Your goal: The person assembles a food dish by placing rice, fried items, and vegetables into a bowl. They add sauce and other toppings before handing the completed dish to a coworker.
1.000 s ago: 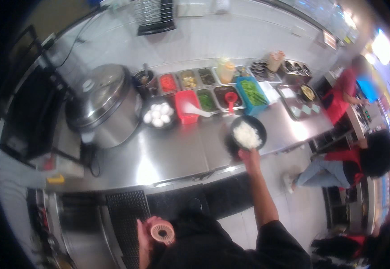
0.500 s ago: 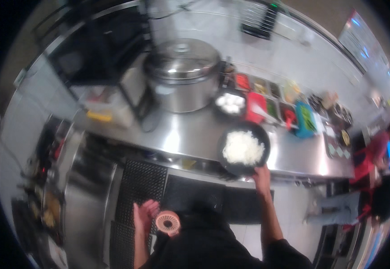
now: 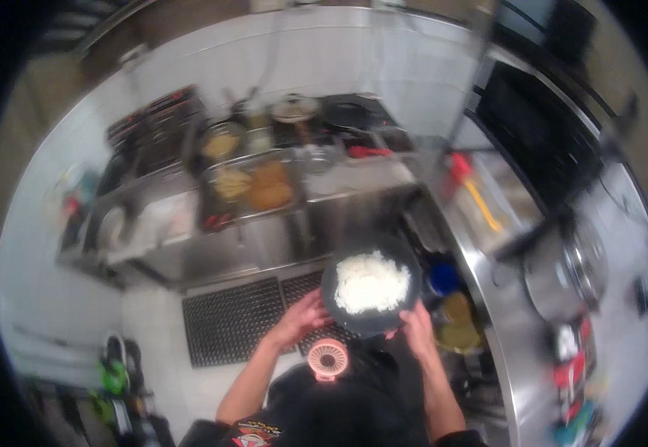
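A round dark bowl [image 3: 337,310] filled with white rice [image 3: 375,283] is held level in front of my body, above the floor. My right hand [image 3: 416,330] grips its near right rim, the thumb on top. At the near left side, my left hand [image 3: 303,320] has its fingers against the rim, with the fingertips partly hidden by the bowl. Between my forearms, a small peach-coloured round fan [image 3: 328,360] rests against my dark apron.
Ahead is a steel cooking counter with a tray of brown food [image 3: 268,188], a black pan [image 3: 345,113] and a red-handled utensil [image 3: 369,152]. At right runs a steel worktop [image 3: 486,298] bearing a big steel cooker [image 3: 562,272]. Perforated black mats [image 3: 231,324] cover the floor.
My view has turned left from the ingredient worktop to the cooking counter. The bowl of rice came along in my right hand, and my left hand has moved up to its rim.
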### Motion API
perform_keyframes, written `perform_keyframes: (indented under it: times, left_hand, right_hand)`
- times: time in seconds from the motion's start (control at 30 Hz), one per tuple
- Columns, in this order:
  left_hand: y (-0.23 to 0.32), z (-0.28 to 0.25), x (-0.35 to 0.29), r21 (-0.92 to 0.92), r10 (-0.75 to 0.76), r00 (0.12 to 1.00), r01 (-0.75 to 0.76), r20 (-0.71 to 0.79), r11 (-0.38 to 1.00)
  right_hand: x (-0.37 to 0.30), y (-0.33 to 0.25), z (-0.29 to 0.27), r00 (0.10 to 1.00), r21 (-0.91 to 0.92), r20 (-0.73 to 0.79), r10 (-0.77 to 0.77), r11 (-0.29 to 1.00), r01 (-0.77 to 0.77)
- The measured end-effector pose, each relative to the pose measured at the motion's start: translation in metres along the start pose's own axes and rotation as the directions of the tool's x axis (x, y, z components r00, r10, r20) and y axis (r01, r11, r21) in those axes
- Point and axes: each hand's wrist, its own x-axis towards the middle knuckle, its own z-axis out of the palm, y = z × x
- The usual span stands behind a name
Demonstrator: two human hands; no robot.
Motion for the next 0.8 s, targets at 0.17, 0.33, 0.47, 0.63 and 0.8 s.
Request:
perform_keyframes:
  times: [0.17,0.33,0.47,0.63,0.8]
  left_hand:
    - [0.0,-0.059,-0.053,-0.168,0.142,0.938,-0.203,-0.317,0.965]
    - [-0.007,-0.098,-0.099,-0.148,0.287,0.736,-0.464,-0.613,0.874]
    - [0.012,-0.116,-0.115,-0.161,0.339,0.584,-0.64,-0.738,0.751]
    - [0.049,-0.128,-0.13,0.008,0.405,0.365,-0.734,-0.838,0.679]
    - [0.067,-0.135,-0.132,0.118,0.341,0.183,-0.706,-0.922,0.698]
  right_hand:
    - [0.08,0.013,0.088,0.917,-0.089,0.353,0.186,0.982,-0.165]
    - [0.141,0.024,0.157,0.692,-0.296,0.617,0.374,0.926,-0.236]
    - [0.21,0.027,0.209,0.528,-0.42,0.745,0.407,0.902,-0.103]
    - [0.303,0.043,0.265,0.616,-0.503,0.735,0.285,0.837,0.213]
    - [0.369,0.091,0.34,0.559,-0.487,0.826,0.073,0.592,0.642]
